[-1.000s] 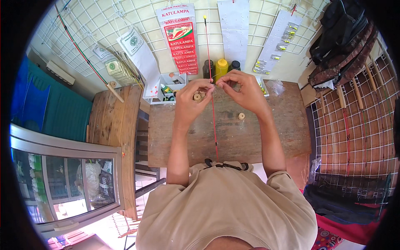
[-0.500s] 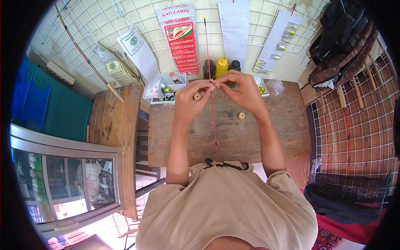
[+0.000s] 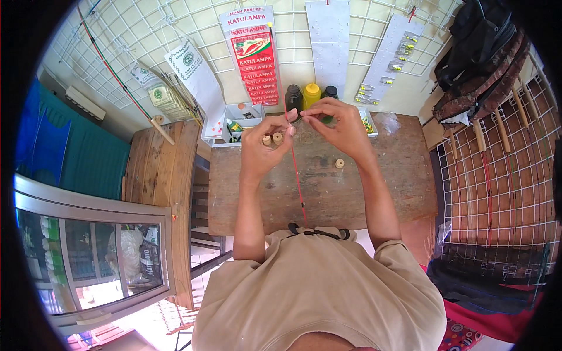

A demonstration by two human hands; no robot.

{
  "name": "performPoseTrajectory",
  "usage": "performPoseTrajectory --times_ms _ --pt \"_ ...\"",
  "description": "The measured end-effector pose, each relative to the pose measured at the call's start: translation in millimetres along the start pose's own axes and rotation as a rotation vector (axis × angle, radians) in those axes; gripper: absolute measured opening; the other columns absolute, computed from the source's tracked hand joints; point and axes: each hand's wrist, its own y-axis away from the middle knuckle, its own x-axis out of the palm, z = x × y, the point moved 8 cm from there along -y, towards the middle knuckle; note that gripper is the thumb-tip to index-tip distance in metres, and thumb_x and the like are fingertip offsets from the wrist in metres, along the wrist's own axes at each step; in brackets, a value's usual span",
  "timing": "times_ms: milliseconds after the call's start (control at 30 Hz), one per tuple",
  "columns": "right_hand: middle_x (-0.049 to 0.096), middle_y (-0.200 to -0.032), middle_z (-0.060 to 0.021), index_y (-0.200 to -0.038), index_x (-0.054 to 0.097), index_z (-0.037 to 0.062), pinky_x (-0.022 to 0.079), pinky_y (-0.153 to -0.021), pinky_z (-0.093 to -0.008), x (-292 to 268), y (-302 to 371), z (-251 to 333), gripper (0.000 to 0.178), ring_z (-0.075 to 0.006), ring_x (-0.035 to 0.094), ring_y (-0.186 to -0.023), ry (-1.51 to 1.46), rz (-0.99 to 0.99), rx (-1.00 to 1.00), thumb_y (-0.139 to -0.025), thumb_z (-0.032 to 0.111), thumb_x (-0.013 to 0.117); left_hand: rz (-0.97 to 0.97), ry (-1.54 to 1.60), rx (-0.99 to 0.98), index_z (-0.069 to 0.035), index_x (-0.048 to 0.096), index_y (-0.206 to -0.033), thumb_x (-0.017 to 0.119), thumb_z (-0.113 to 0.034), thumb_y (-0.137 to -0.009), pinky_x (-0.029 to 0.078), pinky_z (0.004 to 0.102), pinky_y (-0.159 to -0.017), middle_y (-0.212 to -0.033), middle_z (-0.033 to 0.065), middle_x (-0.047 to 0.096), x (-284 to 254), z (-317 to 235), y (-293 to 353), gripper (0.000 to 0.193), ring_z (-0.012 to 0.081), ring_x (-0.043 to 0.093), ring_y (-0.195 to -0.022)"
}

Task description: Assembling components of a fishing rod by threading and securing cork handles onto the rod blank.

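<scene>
A thin red rod [image 3: 297, 175] with a yellow tip, like a slim fishing rod, runs away from my body over the table. My left hand [image 3: 256, 149] pinches it between thumb and fingertips at about its middle. Just to the right, a small gap from the rod, my right hand [image 3: 336, 123] has its thumb and fingertips pressed together. Whatever they hold is too small to make out. Two small round pale pieces, one with a dark centre hole [image 3: 277, 138], show through the curl of my left hand. A similar round piece [image 3: 339, 163] lies below my right hand.
The wooden table [image 3: 252, 205] carries a white divided tray [image 3: 219, 142] at its back left. A yellow squeeze bottle [image 3: 312, 96] stands between dark bottles at the back. A wire grid with hanging packets covers the wall; a sliding-glass cabinet [image 3: 167, 245] stands left.
My hands have come apart, the right no longer meeting the left at the rod. The rod's far tip has swung left, and my left hand has shifted slightly left with it.
</scene>
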Motion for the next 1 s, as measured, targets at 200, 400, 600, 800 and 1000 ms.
performPoseTrajectory --times_ms 200,400,600,800,1000 --pt "0.065 -0.082 -0.0098 -0.089 0.07 0.004 0.048 -0.061 -0.0302 -5 -1 0 0.012 -0.0233 0.064 -0.071 0.031 -0.065 -0.031 -0.077 0.007 0.069 -0.061 -0.039 0.082 0.001 0.059 -0.081 0.068 0.0 -0.075 0.051 0.0257 -0.067 -0.1 0.0126 0.068 -4 -2 0 0.011 0.0137 0.065 -0.075" --pt "0.065 -0.082 -0.0091 -0.088 0.07 0.0038 0.048 -0.061 -0.0289 -8 1 0 0.011 -0.0211 0.063 -0.067 0.035 -0.116 -0.016 -0.077 0.007 0.069 -0.188 -0.276 0.299 -0.001 0.06 -0.08 0.071 0.004 -0.07 0.05 0.0298 -0.071 -0.091 0.011 0.067 -6 -16 7 0.016 0.0224 0.064 -0.085" --pt "0.065 -0.082 -0.0089 -0.087 0.069 0.0024 0.049 -0.061 -0.0278 -10 1 -4 0.011 -0.0185 0.063 -0.066 0.02 -0.163 -0.009 -0.076 0.005 0.068 -0.259 -0.343 0.354 0.0 0.061 -0.079 0.071 0.004 -0.071 0.051 0.0325 -0.075 -0.088 0.0114 0.068 -1 -17 10 0.013 0.024 0.066 -0.083" --pt "0.064 -0.079 -0.0095 -0.084 0.068 0.0011 0.05 -0.06 -0.0283 -11 -1 -8 0.011 -0.0181 0.062 -0.063 0.063 -0.228 -0.002 -0.074 0.004 0.068 -0.198 -0.328 0.35 -0.001 0.06 -0.081 0.07 0.005 -0.071 0.051 0.0332 -0.076 -0.09 0.0119 0.069 6 -16 8 0.015 0.0243 0.066 -0.084" --pt "0.064 -0.08 -0.008 -0.087 0.068 -0.0016 0.05 -0.062 -0.0248 -7 -2 -11 0.013 -0.0135 0.063 -0.067 0.062 -0.214 0.04 -0.074 -0.001 0.066 -0.19 -0.334 0.424 -0.001 0.059 -0.08 0.07 0.007 -0.069 0.051 0.0328 -0.075 -0.089 0.0105 0.068 5 -21 8 0.017 0.0244 0.065 -0.085"
